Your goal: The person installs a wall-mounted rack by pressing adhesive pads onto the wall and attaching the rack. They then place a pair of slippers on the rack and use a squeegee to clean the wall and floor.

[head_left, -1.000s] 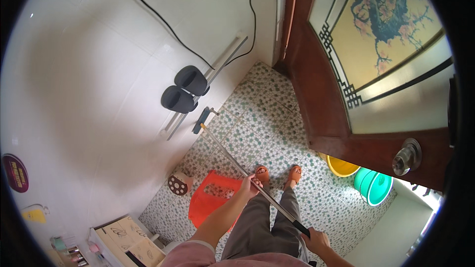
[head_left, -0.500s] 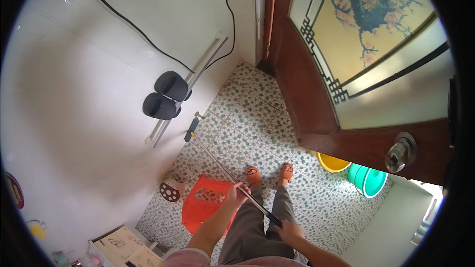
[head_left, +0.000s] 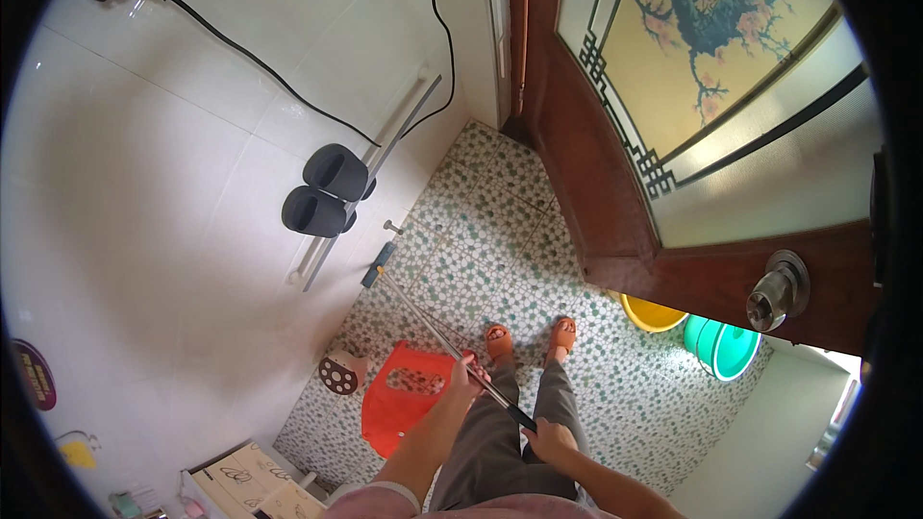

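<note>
A long-handled floor brush (head_left: 423, 320) slants across the view, its flat dark head (head_left: 379, 265) on the patterned floor beside the white wall. Midway along the metal pole, my left hand (head_left: 467, 374) is wrapped round it. Lower down, my right hand (head_left: 552, 441) grips the black end of the handle in front of my legs. A red plastic stool (head_left: 396, 423) with an oval opening stands left of my left forearm. My feet are in orange slippers (head_left: 499, 341) on the tiles.
Dark slippers (head_left: 336, 171) hang on a wall rail above the brush head. A small stool with a holed top (head_left: 338, 375) stands by the wall. Yellow (head_left: 650, 313) and green basins (head_left: 735, 353) are under the wooden door (head_left: 615, 269). A cabinet (head_left: 252, 479) stands at lower left.
The brush head has turned a little and shifted slightly right and away from the wall fitting. Both hands keep their hold; the whole view has shifted slightly.
</note>
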The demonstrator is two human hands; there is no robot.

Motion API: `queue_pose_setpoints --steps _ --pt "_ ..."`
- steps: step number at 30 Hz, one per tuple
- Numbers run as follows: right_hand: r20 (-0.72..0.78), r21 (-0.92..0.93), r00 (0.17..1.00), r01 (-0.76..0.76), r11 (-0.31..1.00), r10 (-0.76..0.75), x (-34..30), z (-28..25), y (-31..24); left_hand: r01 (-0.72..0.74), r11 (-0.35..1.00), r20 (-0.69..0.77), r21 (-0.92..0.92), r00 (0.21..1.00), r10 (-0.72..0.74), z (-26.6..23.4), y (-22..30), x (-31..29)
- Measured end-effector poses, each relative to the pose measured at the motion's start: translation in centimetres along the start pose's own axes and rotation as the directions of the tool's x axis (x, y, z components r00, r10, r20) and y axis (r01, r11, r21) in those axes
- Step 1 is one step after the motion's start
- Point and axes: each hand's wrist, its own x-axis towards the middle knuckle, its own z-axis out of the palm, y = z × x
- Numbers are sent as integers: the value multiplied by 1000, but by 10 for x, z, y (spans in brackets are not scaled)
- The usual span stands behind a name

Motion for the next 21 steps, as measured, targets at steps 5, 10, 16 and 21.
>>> queue_pose_setpoints --steps 5,10,16,21 --pt "82 22 996 -37 999 35 -27 -37 11 117 993 97 12 988 -117 20 -10 -29" --pt "61 -84 998 -28 996 33 -73 -58 11 306 952 164 -18 940 -299 20 -29 -61" --pt "-10 -46 997 74 996 -75 -6 -34 -26 164 986 29 -4 986 -164 30 22 -20" --pt "23 -67 999 29 997 -28 -85 -45 -3 312 919 140 243 926 -351 3 -19 -62"
